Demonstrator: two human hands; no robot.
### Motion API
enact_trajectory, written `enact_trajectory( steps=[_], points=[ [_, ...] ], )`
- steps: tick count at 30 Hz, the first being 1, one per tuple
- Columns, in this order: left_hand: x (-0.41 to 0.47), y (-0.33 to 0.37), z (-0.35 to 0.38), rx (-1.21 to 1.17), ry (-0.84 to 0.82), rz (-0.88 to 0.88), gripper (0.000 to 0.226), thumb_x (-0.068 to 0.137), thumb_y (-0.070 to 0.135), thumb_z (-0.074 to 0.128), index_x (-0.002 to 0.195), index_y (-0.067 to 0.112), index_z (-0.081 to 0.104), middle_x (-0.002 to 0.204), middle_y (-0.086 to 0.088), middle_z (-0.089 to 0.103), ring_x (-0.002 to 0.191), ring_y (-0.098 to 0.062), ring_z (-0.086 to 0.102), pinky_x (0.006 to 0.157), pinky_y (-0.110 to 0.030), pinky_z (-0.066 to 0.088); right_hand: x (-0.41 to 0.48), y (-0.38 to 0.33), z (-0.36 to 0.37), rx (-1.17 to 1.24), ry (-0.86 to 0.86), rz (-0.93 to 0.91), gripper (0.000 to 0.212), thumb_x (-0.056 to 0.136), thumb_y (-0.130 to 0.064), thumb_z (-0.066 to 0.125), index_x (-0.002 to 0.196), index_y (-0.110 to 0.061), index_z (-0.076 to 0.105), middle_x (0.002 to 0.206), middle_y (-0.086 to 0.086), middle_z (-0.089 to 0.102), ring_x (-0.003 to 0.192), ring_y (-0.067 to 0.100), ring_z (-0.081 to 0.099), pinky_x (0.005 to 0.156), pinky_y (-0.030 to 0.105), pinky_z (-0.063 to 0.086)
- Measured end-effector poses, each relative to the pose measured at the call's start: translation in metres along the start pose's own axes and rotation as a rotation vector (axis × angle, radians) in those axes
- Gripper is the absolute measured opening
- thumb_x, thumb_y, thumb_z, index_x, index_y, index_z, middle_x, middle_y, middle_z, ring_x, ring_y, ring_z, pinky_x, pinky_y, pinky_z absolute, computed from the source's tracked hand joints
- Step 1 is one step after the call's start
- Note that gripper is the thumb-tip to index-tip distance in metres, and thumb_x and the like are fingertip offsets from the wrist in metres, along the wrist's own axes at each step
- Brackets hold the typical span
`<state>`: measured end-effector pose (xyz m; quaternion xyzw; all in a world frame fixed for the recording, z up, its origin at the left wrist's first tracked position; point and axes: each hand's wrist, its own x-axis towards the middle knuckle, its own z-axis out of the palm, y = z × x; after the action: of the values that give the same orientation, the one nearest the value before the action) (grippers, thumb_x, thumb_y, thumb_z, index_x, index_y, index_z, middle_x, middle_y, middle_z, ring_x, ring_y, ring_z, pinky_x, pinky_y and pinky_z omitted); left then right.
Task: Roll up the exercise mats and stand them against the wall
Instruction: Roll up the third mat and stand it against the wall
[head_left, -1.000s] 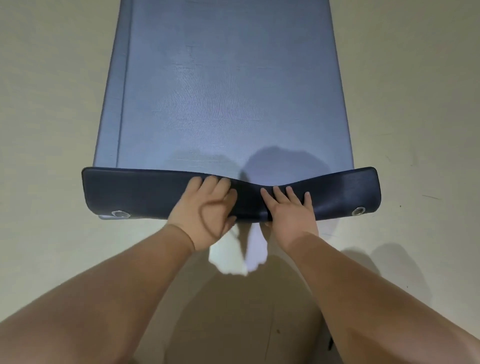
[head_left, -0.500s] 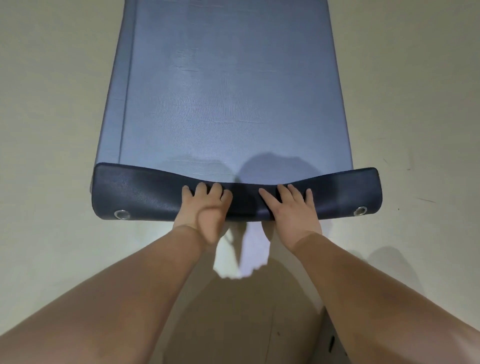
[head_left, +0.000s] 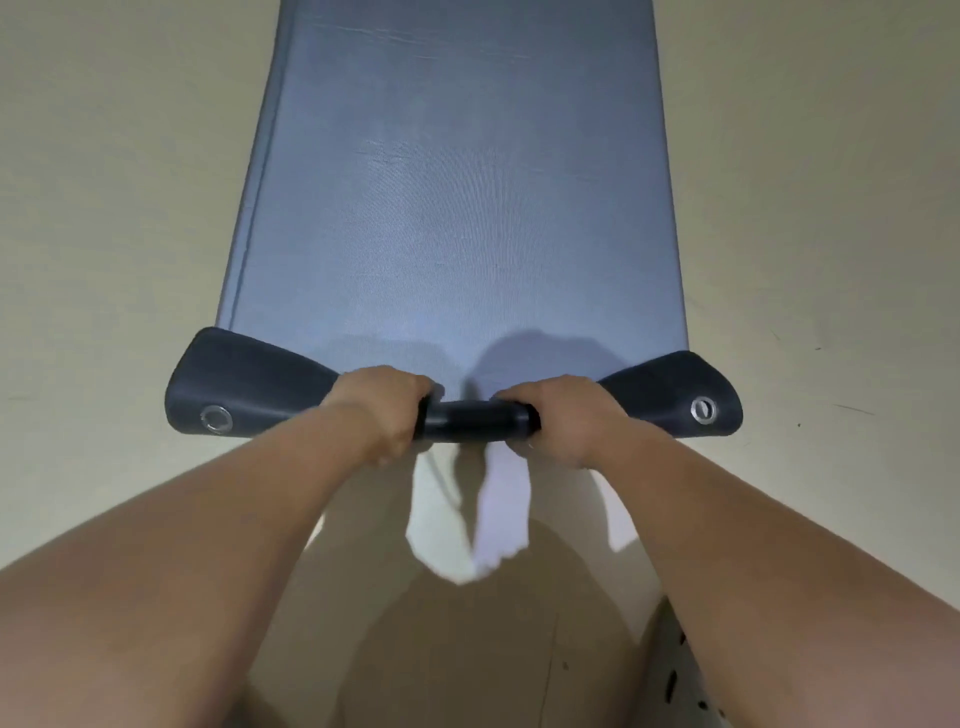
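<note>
2 hands (head_left: 382, 402) (head_left: 563, 418) grip mat's (head_left: 457, 218) near roll.

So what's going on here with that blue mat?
A person is starting to roll up the blue mat on the floor. The left hand and right hand each grip its near edge, curled into a tight roll between them, while the corners with metal eyelets flare out. The rest lies flat.

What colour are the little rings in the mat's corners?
Shiny silver: the left ring and right ring on the mat, clearest in the head view.
</note>
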<state>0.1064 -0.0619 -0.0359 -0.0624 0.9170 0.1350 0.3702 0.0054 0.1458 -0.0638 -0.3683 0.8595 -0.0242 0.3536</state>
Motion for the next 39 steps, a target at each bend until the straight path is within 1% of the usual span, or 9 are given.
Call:
enact_trajectory(
  steps=[7,12,17,21,25,28,32,35,39],
  points=[
    [-0.003,-0.052,-0.002,-0.455,-0.158,0.056,0.02,0.082,0.026,0.084,0.099,0.024,0.072,0.071,0.028,0.065,0.073,0.002,0.06,0.062,-0.01,0.04,-0.002,0.007,-0.02,0.311,-0.182,0.011,0.03,0.077,-0.021,0.089,0.08,-0.038,0.065,0.082,-0.017,0.065,0.076,0.002,0.059,0.065,0.019,0.041],
    [0.012,-0.04,-0.003,-0.488,-0.242,0.078,0.014,0.083,0.037,0.083,0.087,0.031,0.071,0.067,0.029,0.062,0.075,-0.002,0.059,0.069,-0.018,0.04,-0.011,0.026,-0.023,0.431,-0.207,0.054,0.029,0.074,-0.022,0.092,0.084,-0.038,0.069,0.083,-0.017,0.07,0.072,-0.004,0.063,0.061,0.008,0.042],
    [0.03,-0.041,-0.017,-0.474,-0.384,0.041,0.016,0.085,0.041,0.08,0.097,0.034,0.073,0.096,0.021,0.071,0.104,-0.011,0.065,0.096,-0.028,0.047,-0.019,0.032,-0.014,0.49,-0.015,0.133,0.037,0.065,-0.028,0.097,0.084,-0.037,0.066,0.083,-0.019,0.068,0.075,-0.003,0.064,0.066,0.014,0.044],
    [0.044,-0.044,-0.006,-0.512,-0.361,0.012,0.015,0.084,0.037,0.082,0.094,0.029,0.074,0.096,0.007,0.072,0.096,-0.015,0.063,0.087,-0.025,0.046,-0.032,0.03,0.009,0.395,0.13,0.211,0.055,0.066,-0.05,0.092,0.113,-0.04,0.064,0.105,-0.019,0.068,0.096,0.008,0.064,0.079,0.025,0.049],
    [0.05,-0.045,0.005,-0.584,-0.235,-0.038,0.027,0.08,0.028,0.086,0.099,0.016,0.071,0.098,-0.002,0.071,0.089,-0.016,0.06,0.077,-0.022,0.043,-0.036,0.024,0.015,0.174,0.118,0.221,0.036,0.082,-0.066,0.071,0.097,-0.042,0.049,0.086,-0.015,0.061,0.087,0.016,0.061,0.068,0.029,0.037],
    [0.05,-0.043,0.004,-0.576,-0.044,-0.055,0.032,0.074,0.03,0.091,0.093,0.018,0.068,0.094,-0.001,0.072,0.091,-0.022,0.064,0.079,-0.029,0.046,-0.025,0.021,0.008,0.039,0.084,0.263,0.046,0.092,-0.068,0.057,0.126,-0.036,0.054,0.105,-0.007,0.067,0.102,0.023,0.063,0.08,0.036,0.039],
    [0.021,-0.029,0.012,-0.028,0.424,-0.232,0.067,0.068,0.069,0.077,0.116,0.027,0.056,0.11,0.0,0.062,0.104,-0.03,0.058,0.088,-0.043,0.044,-0.006,0.017,0.001,0.012,0.094,0.339,0.054,0.092,-0.069,0.057,0.136,-0.038,0.052,0.116,-0.007,0.068,0.109,0.022,0.061,0.092,0.04,0.039],
    [-0.005,-0.011,0.04,0.166,0.766,-0.091,0.061,0.078,0.056,0.074,0.12,0.013,0.062,0.113,-0.014,0.058,0.101,-0.037,0.051,0.085,-0.051,0.039,0.009,0.016,-0.012,0.098,0.111,0.406,0.057,0.082,-0.066,0.073,0.129,-0.036,0.06,0.117,-0.008,0.065,0.111,0.022,0.06,0.09,0.039,0.04],
    [-0.026,0.025,0.092,0.166,0.59,0.011,0.08,0.085,0.055,0.054,0.146,0.003,0.05,0.15,-0.02,0.044,0.136,-0.042,0.039,0.104,-0.064,0.032,0.024,0.014,-0.027,0.141,0.137,0.46,0.057,0.076,-0.061,0.082,0.125,-0.037,0.064,0.116,-0.007,0.066,0.112,0.023,0.06,0.093,0.039,0.038]
  ],
)
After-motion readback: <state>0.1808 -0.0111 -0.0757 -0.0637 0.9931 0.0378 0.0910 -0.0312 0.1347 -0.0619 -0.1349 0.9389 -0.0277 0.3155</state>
